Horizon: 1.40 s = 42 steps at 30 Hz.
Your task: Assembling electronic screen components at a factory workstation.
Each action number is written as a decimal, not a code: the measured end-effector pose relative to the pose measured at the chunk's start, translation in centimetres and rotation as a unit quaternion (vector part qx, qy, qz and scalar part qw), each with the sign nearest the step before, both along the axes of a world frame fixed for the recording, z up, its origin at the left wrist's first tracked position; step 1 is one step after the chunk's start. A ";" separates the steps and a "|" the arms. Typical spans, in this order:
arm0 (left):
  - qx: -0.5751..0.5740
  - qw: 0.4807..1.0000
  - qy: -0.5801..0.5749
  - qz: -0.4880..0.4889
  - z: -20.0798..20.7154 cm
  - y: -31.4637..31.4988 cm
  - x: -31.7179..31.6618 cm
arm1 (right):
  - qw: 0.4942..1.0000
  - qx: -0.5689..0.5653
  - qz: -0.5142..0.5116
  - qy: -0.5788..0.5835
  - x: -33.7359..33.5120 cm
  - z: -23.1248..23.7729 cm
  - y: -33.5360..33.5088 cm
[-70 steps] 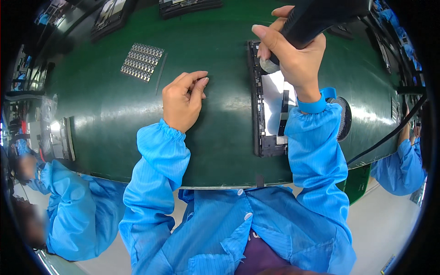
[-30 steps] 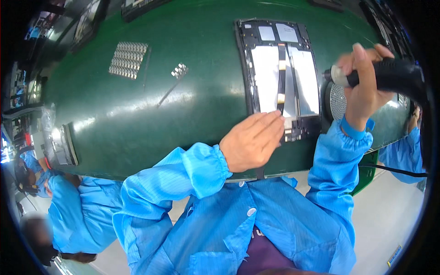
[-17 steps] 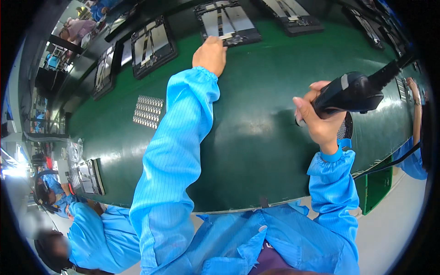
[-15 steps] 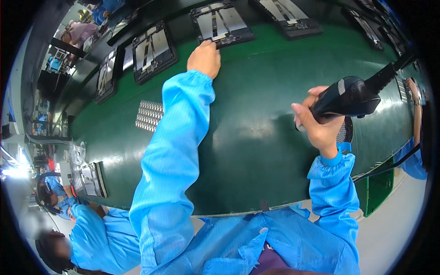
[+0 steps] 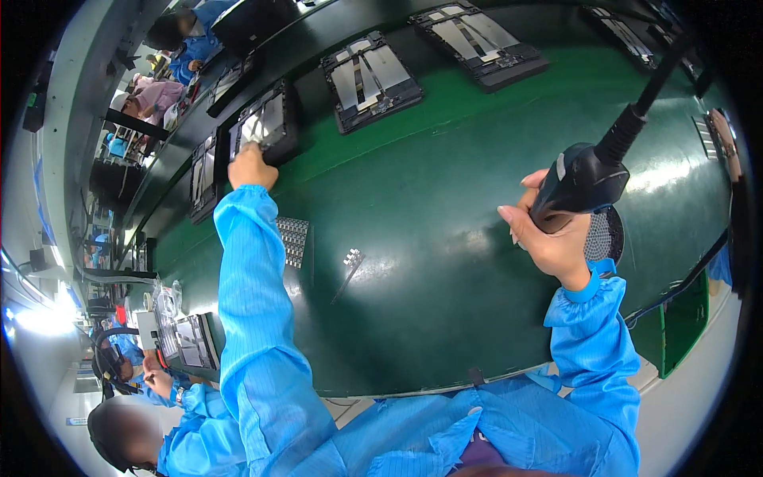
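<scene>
My left hand (image 5: 253,167) is at the near edge of an opened tablet-like device (image 5: 272,119), with its fingers curled against that edge and the fingertips partly hidden. Similar opened devices, with pale battery-like panels and black frames, lie on either side: one (image 5: 204,171) to the left and one (image 5: 368,79) to the right. Over the right part of the table, my right hand (image 5: 556,238) is wrapped round a black corded hand tool (image 5: 580,184), perhaps an electric screwdriver. The tool's working tip is hidden by the fingers.
A sheet of small silver pieces (image 5: 293,241) and a thin dark strip with white bits (image 5: 350,266) lie on the green table (image 5: 445,318). A round perforated dish (image 5: 602,238) is beside my right wrist. The tool's cable (image 5: 664,75) rises rightward. A co-worker (image 5: 199,429) sits left.
My left hand has moved left from one opened device to its neighbour. The view has shifted, and the thin strip formerly under my sleeve now shows. My right hand keeps hold of the tool.
</scene>
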<state>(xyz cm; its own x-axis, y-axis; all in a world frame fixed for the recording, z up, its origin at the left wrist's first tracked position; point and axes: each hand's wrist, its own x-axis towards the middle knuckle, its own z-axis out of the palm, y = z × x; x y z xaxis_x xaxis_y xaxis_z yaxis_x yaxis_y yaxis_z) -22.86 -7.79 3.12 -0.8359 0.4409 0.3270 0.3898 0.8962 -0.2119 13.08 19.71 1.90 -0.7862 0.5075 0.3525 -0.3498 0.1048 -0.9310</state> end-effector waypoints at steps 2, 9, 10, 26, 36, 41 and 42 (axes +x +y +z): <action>0.028 0.996 0.090 0.000 1.4 0.2 0.8 | 0.999 -0.030 -0.010 0.010 0.1 0.0 0.0; 0.206 0.948 0.236 -0.060 8.2 -2.9 7.6 | 0.999 -0.021 -0.026 -0.026 0.7 -0.3 1.1; 0.212 0.945 0.237 -0.072 8.6 -3.0 9.7 | 0.998 -0.035 -0.028 -0.033 0.5 0.2 1.0; 0.145 0.876 -0.282 -0.362 1.4 5.8 36.8 | 0.974 -0.036 -0.180 0.131 5.1 5.1 9.3; 0.556 0.739 -0.303 -0.229 -4.6 11.8 30.6 | 0.981 -0.004 -0.192 0.028 4.9 3.5 12.3; 0.494 0.780 -0.249 -0.293 -5.2 12.7 31.5 | 0.982 -0.009 -0.185 0.019 4.6 3.0 12.7; 0.494 0.780 -0.249 -0.293 -5.2 12.6 31.5 | 0.983 -0.014 -0.185 0.017 4.6 3.0 12.7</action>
<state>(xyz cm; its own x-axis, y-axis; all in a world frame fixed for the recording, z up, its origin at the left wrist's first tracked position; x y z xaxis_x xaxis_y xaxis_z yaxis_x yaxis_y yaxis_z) 8.63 4.84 -2.05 -0.7171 0.5340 0.4479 0.6070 0.1625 0.7779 17.66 32.39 4.85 -0.5341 0.7662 0.3574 -0.3242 0.2047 -0.9236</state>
